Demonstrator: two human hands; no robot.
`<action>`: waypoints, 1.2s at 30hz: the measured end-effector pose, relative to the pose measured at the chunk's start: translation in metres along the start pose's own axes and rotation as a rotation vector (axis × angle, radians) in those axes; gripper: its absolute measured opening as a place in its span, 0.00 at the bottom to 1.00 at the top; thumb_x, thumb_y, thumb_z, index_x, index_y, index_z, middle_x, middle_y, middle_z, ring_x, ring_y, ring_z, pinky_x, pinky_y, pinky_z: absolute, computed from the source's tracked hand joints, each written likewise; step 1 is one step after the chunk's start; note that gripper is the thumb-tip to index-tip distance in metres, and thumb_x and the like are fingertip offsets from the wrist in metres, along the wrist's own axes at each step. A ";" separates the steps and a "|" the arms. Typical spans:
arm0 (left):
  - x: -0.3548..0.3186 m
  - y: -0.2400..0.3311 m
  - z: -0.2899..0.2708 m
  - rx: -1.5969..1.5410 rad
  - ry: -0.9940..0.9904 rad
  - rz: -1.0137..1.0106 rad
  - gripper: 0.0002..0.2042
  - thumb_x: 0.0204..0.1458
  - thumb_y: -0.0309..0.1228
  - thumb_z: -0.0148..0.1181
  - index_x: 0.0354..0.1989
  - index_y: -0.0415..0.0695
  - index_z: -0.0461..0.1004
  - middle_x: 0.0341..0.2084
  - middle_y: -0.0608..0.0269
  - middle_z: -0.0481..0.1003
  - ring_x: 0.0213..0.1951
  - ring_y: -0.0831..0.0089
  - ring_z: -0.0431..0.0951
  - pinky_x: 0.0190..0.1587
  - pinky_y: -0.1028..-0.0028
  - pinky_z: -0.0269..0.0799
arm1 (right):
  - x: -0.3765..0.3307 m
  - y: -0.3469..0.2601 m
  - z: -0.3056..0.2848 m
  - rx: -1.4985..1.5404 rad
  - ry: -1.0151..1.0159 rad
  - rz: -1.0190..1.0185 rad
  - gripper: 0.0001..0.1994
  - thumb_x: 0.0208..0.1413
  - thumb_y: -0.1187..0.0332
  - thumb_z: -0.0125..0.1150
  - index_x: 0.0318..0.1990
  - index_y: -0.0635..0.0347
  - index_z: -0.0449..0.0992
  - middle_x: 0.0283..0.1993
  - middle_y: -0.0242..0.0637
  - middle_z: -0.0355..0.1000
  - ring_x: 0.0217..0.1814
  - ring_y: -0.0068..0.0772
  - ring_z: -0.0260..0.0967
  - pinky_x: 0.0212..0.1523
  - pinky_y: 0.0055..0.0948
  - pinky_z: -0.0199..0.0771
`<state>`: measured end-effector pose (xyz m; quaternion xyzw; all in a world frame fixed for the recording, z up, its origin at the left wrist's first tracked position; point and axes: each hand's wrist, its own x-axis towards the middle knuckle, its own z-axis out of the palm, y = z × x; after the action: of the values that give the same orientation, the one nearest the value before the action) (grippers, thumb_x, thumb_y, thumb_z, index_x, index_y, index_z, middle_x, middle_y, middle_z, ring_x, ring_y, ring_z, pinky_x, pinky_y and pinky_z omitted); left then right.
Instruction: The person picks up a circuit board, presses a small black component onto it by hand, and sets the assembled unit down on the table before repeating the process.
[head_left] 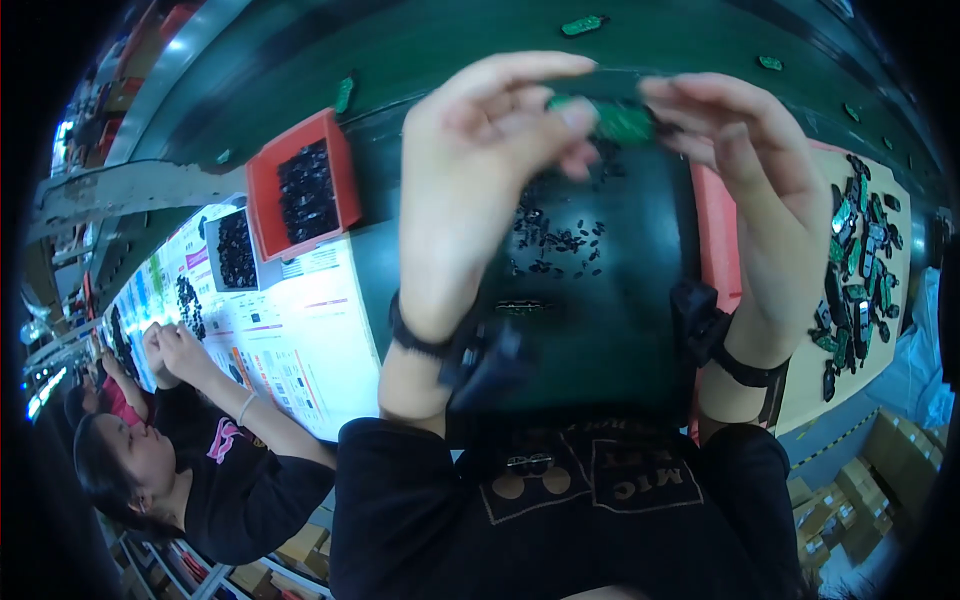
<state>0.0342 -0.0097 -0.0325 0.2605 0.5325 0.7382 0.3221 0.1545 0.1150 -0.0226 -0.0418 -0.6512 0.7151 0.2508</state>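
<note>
Red bin [262,190] left — loose black parts [560,240] below

I am sitting at a dark green tabletop [600,300] that is running on beside a long green conveyor belt [450,40]. A white sheet of printed instructions [290,340] is lying along the bench to my left. Cardboard boxes [880,470] are stacking up on the floor at my right. Bright lamps [45,385] are glowing far off left.
</note>
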 end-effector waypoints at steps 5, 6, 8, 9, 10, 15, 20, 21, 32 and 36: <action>0.087 -0.071 -0.074 0.304 0.365 -0.060 0.08 0.46 0.18 0.50 0.35 0.31 0.71 0.25 0.57 0.73 0.27 0.74 0.74 0.32 0.79 0.71 | 0.006 0.010 -0.002 -0.310 0.218 0.051 0.14 0.56 0.70 0.46 0.48 0.67 0.64 0.45 0.38 0.67 0.50 0.28 0.63 0.50 0.24 0.60; 0.096 -0.076 -0.088 0.361 0.422 -0.112 0.08 0.46 0.17 0.49 0.35 0.31 0.71 0.25 0.57 0.73 0.28 0.73 0.75 0.32 0.79 0.71 | 0.006 0.010 -0.006 -0.315 0.214 0.043 0.14 0.55 0.70 0.47 0.48 0.66 0.65 0.45 0.37 0.67 0.50 0.27 0.63 0.49 0.23 0.60; 0.114 -0.089 -0.112 0.443 0.451 -0.171 0.08 0.46 0.19 0.50 0.35 0.33 0.72 0.26 0.58 0.73 0.28 0.73 0.75 0.32 0.78 0.71 | 0.009 0.014 -0.014 -0.315 0.204 0.032 0.14 0.55 0.70 0.47 0.48 0.65 0.65 0.45 0.35 0.68 0.50 0.26 0.62 0.48 0.21 0.60; 0.118 -0.090 -0.114 0.519 0.455 -0.243 0.09 0.45 0.21 0.52 0.36 0.36 0.72 0.26 0.59 0.73 0.27 0.72 0.75 0.33 0.77 0.72 | 0.010 0.017 -0.021 -0.363 0.197 0.094 0.13 0.54 0.71 0.49 0.47 0.65 0.66 0.44 0.35 0.68 0.49 0.25 0.63 0.48 0.21 0.61; 0.121 -0.089 -0.118 0.526 0.462 -0.242 0.09 0.45 0.21 0.52 0.36 0.36 0.72 0.26 0.59 0.73 0.27 0.72 0.75 0.33 0.77 0.72 | 0.013 0.022 -0.025 -0.409 0.188 0.157 0.13 0.53 0.71 0.50 0.46 0.64 0.67 0.43 0.35 0.68 0.47 0.25 0.64 0.48 0.20 0.61; 0.124 -0.064 -0.117 1.640 0.467 0.042 0.14 0.41 0.35 0.59 0.38 0.46 0.73 0.25 0.64 0.74 0.22 0.74 0.75 0.27 0.73 0.72 | 0.027 0.056 -0.040 -0.574 0.078 0.223 0.10 0.48 0.73 0.55 0.40 0.63 0.71 0.37 0.33 0.70 0.40 0.23 0.67 0.43 0.18 0.63; 0.108 0.076 -0.107 1.519 0.230 -0.395 0.08 0.41 0.22 0.57 0.31 0.35 0.72 0.14 0.65 0.70 0.15 0.80 0.67 0.19 0.81 0.64 | 0.045 0.072 -0.041 -0.785 -0.017 0.138 0.08 0.45 0.75 0.56 0.35 0.64 0.73 0.31 0.34 0.71 0.34 0.23 0.68 0.38 0.18 0.66; 0.118 0.077 -0.162 1.599 0.213 -0.422 0.13 0.40 0.32 0.59 0.33 0.39 0.73 0.19 0.64 0.72 0.17 0.77 0.69 0.21 0.75 0.66 | 0.049 0.078 -0.033 -0.828 -0.067 0.134 0.07 0.44 0.75 0.56 0.33 0.64 0.73 0.30 0.35 0.71 0.33 0.23 0.69 0.37 0.19 0.66; 0.124 0.009 -0.250 1.782 -0.080 -0.747 0.16 0.37 0.39 0.65 0.24 0.37 0.73 0.17 0.61 0.71 0.18 0.69 0.69 0.22 0.66 0.66 | 0.069 0.128 -0.039 -1.032 -0.235 0.166 0.05 0.40 0.81 0.55 0.26 0.65 0.73 0.25 0.36 0.69 0.27 0.24 0.67 0.32 0.20 0.67; 0.126 0.003 -0.260 1.822 -0.073 -0.661 0.14 0.37 0.35 0.65 0.26 0.37 0.72 0.18 0.60 0.72 0.17 0.71 0.69 0.22 0.70 0.66 | 0.070 0.131 -0.045 -0.842 -0.319 0.240 0.06 0.39 0.83 0.55 0.26 0.64 0.73 0.25 0.35 0.67 0.26 0.23 0.64 0.31 0.20 0.67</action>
<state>-0.2380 -0.0761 -0.1017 0.2701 0.9362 -0.0935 0.2044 0.0716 0.1813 -0.1350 -0.1045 -0.9059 0.4098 0.0241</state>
